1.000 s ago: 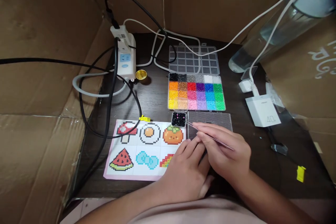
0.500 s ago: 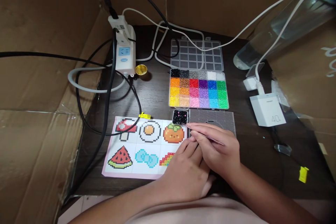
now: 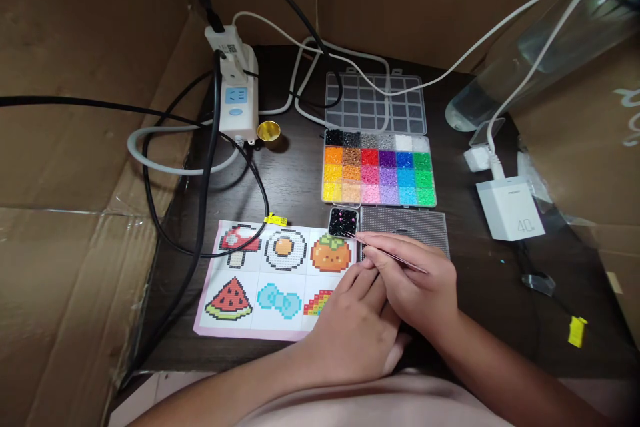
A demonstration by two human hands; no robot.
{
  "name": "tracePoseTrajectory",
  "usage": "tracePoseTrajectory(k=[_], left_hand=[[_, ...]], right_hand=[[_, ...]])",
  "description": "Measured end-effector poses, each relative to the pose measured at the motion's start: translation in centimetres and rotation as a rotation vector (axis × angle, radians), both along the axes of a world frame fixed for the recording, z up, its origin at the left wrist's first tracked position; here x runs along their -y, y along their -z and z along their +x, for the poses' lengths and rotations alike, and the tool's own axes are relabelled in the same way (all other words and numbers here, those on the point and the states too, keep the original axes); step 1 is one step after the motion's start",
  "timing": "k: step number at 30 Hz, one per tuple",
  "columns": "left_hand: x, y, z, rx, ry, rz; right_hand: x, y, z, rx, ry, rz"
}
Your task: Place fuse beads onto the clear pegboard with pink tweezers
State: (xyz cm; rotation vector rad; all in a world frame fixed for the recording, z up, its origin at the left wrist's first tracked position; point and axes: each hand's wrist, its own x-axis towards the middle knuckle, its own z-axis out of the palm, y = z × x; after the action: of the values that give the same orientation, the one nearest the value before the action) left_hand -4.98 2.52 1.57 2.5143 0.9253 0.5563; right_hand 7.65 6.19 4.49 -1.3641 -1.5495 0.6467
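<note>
My right hand (image 3: 417,283) pinches thin metal tweezers (image 3: 385,250), whose tip reaches into a small square tray of black beads (image 3: 343,221). My left hand (image 3: 353,327) lies flat with fingers stretched out, over the lower right of a pattern sheet (image 3: 270,277) and the left edge of a clear pegboard (image 3: 410,227). The sheet shows a mushroom, an egg, an orange fruit, a watermelon, a bow and a rainbow. Behind the pegboard sits a bead box (image 3: 379,168) with many coloured compartments, its clear lid (image 3: 375,104) folded back.
A white power strip (image 3: 235,97) with black and white cables lies at the back left, a gold disc (image 3: 269,131) beside it. A white charger block (image 3: 510,208) and a clear bottle (image 3: 540,47) stand at the right. Cardboard walls surround the dark table (image 3: 295,187).
The view shifted slightly. My right hand moved the tweezers' tip leftward from the pegboard's corner to the small tray of black beads. My left hand stayed put.
</note>
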Motion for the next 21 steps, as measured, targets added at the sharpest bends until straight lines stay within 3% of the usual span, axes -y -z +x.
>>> tracePoseTrajectory(k=[21], left_hand=[[-0.04,-0.15,0.01,0.0,-0.016,0.021]], right_hand=[[-0.06,-0.22,0.01,-0.013,-0.002,-0.028]])
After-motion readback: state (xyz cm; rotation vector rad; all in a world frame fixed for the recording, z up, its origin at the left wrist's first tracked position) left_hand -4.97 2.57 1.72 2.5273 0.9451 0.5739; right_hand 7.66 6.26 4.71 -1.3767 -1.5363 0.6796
